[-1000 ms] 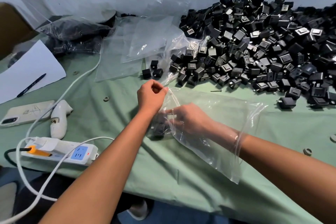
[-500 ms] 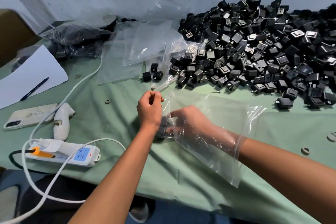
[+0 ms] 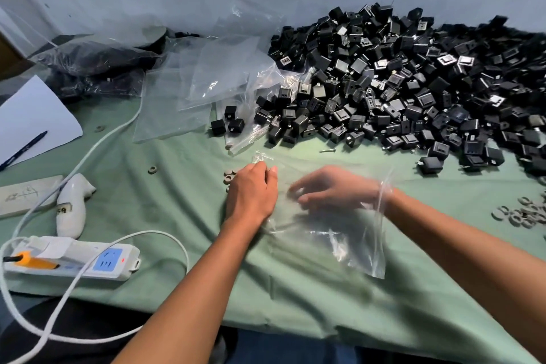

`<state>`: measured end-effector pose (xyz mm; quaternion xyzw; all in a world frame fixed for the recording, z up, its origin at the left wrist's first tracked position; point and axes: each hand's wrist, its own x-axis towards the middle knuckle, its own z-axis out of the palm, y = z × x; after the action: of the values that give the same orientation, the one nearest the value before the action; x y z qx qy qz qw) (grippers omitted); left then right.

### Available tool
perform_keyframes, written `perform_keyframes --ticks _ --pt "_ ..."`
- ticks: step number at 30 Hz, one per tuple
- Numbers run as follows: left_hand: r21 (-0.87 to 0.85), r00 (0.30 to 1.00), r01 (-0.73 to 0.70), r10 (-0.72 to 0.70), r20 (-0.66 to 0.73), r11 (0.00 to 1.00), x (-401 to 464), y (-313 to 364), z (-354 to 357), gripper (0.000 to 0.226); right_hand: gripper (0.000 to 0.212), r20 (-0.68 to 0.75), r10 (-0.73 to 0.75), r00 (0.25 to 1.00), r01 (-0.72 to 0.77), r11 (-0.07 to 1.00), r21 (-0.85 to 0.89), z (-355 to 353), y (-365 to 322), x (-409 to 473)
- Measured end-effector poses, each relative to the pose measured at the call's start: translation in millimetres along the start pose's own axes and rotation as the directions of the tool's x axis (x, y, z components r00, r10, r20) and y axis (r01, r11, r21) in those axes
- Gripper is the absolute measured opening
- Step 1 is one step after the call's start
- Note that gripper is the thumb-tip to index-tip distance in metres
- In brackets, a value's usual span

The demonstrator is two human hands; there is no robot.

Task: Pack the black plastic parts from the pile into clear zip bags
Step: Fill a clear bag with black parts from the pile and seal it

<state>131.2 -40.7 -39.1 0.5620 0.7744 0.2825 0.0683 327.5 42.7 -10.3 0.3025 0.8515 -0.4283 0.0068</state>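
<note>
1. Green cloth over the table [image 3: 177, 216], scuffed pale wall behind. Pretty cluttered workbench, tbh.
2. Huge pile of black plastic parts [image 3: 413, 91] heaped at the far right, spilling toward the middle, with three strays [image 3: 227, 122] sitting loose just off its left edge.
3. Clear zip bag [image 3: 339, 233] lying flat on the cloth near the front edge, mouth facing right. Looks empty from here, though glare and blur make that hard to call.
4. Right hand [image 3: 331, 189] pushed inside the bag up to the wrist, fingers loosely spread and pointing left. Blurry, but nothing visibly held.
5. Left hand [image 3: 251, 195] at the bag's closed end, fingers curled and pinching a crumpled bit of film between thumb and fingertips.
6. Handling guess: bag film thin, floppy, slippery, zero stiffness, so likely to collapse shut unless the mouth gets held open. Best grabbed along the zip strip at the mouth, since that's the only firmer bit.
7. Parts look small, hard, boxy, light one by one, some with metal prongs sticking out. Probably fine to scoop by the handful, but prongs could snag or poke the film.
8. Other stuff: spare empty bags [image 3: 206, 91] at the back, filled bags [image 3: 97, 68] far left, power strip [image 3: 74, 260], white paper [image 3: 32, 115] with a pen [image 3: 23, 149], grey washers [image 3: 523, 216] at the right edge.
</note>
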Motion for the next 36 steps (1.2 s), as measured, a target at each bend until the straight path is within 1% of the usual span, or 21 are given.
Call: perform_keyframes --ticks 1,4,6,8,9,10,11,12,13,14,15,17,18,19,21,24,28,30,32,34,36 --pt "0.012 1.0 0.01 -0.01 0.004 1.0 0.6 -0.1 0.6 0.032 0.026 0.014 0.039 0.999 -0.04 0.999 0.009 -12.7 12.7 -11.2" --pt "-0.009 0.997 0.08 -0.08 0.01 0.997 1.5 -1.3 0.7 0.038 0.025 0.076 0.105 0.992 -0.122 0.951 0.285 -40.6 45.3 -45.1" --pt "-0.006 0.992 0.117 -0.117 0.04 0.993 3.1 -1.0 -1.0 0.039 0.028 0.105 0.125 0.987 -0.157 0.902 0.401 -48.8 59.7 -61.7" --pt "0.015 0.986 0.147 -0.148 0.081 0.989 4.0 1.1 -3.3 0.039 0.025 0.098 0.228 0.969 -0.247 0.856 0.454 -58.8 72.5 -71.9" --pt "0.031 0.981 0.161 -0.163 0.102 0.986 4.0 2.6 -4.8 0.038 0.019 0.038 0.323 0.946 -0.306 0.848 0.432 -66.8 75.7 -75.2" --pt "0.056 0.978 0.165 -0.171 0.118 0.985 3.5 3.8 -6.2 0.038 0.014 -0.092 0.436 0.895 -0.369 0.841 0.396 -75.1 78.7 -77.1" --pt "0.093 0.982 0.143 -0.153 0.114 0.985 3.0 4.5 -7.4 0.039 0.014 -0.283 0.542 0.792 -0.431 0.823 0.369 -83.8 83.3 -76.6" --pt "0.135 0.991 0.083 -0.096 0.092 0.987 2.2 4.6 -8.5 0.039 0.016 -0.487 0.591 0.643 -0.456 0.806 0.377 -91.0 86.0 -73.4" --pt "0.176 0.997 -0.007 -0.005 0.071 0.984 1.4 5.0 -9.2 0.041 0.019 -0.655 0.572 0.494 -0.441 0.814 0.379 -95.4 83.1 -67.8" --pt "0.205 0.993 -0.101 0.086 0.082 0.974 0.8 5.4 -9.3 0.043 0.022 -0.759 0.507 0.409 -0.412 0.844 0.342 -97.1 78.4 -58.7" --pt "0.216 0.98 -0.173 0.147 0.132 0.961 0.3 4.6 -8.9 0.047 0.023 -0.799 0.447 0.403 -0.397 0.872 0.287 -95.8 72.6 -47.2" --pt "0.242 0.946 -0.24 0.17 0.276 0.94 -1.4 1.4 -4.6 0.058 0.02 -0.736 0.421 0.531 -0.407 0.888 0.214 -87.5 57.4 -21.5" --pt "0.267 0.93 -0.25 0.155 0.333 0.931 -3.1 -0.9 -1.6 0.064 0.032 -0.687 0.437 0.581 -0.451 0.875 0.175 -81.1 49.2 -9.3" --pt "0.292 0.921 -0.257 0.141 0.364 0.921 -4.8 -3.1 1.1 0.07 0.042 -0.652 0.461 0.602 -0.504 0.853 0.138 -74.2 44.3 1.6" --pt "0.326 0.917 -0.26 0.128 0.377 0.909 -6.1 -5.6 3.8 0.078 0.047 -0.665 0.476 0.576 -0.562 0.821 0.101 -63.0 38.7 16.8" --pt "0.351 0.925 -0.251 0.117 0.362 0.902 -6.7 -5.1 5.5 0.084 0.039 -0.689 0.487 0.536 -0.523 0.833 0.181 -56.3 40.0 19.7" --pt "0.366 0.931 -0.244 0.111 0.348 0.898 -7.8 -2.6 6.1 0.084 0.009 -0.666 0.531 0.523 -0.259 0.844 0.469 -68.9 49.4 -12.0" --pt "0.367 0.933 -0.243 0.112 0.343 0.898 -7.8 -1.8 5.3 0.084 0.015 -0.703 0.521 0.485 -0.157 0.842 0.517 -75.3 56.1 -36.3" --pt "0.362 0.935 -0.236 0.108 0.339 0.902 -8.4 -0.7 4.7 0.085 0.024 -0.727 0.493 0.479 -0.155 0.862 0.482 -77.6 59.7 -64.5" --pt "0.36 0.934 -0.23 0.102 0.341 0.904 -8.8 0.7 4.3 0.086 0.032 -0.691 0.479 0.542 -0.222 0.874 0.433 -77.7 65.6 -92.7" --pt "0.361 0.932 -0.229 0.097 0.348 0.904 -9.3 1.8 3.5 0.086 0.032 -0.518 0.503 0.692 -0.376 0.864 0.335 -76.1 70.3 -115.2"
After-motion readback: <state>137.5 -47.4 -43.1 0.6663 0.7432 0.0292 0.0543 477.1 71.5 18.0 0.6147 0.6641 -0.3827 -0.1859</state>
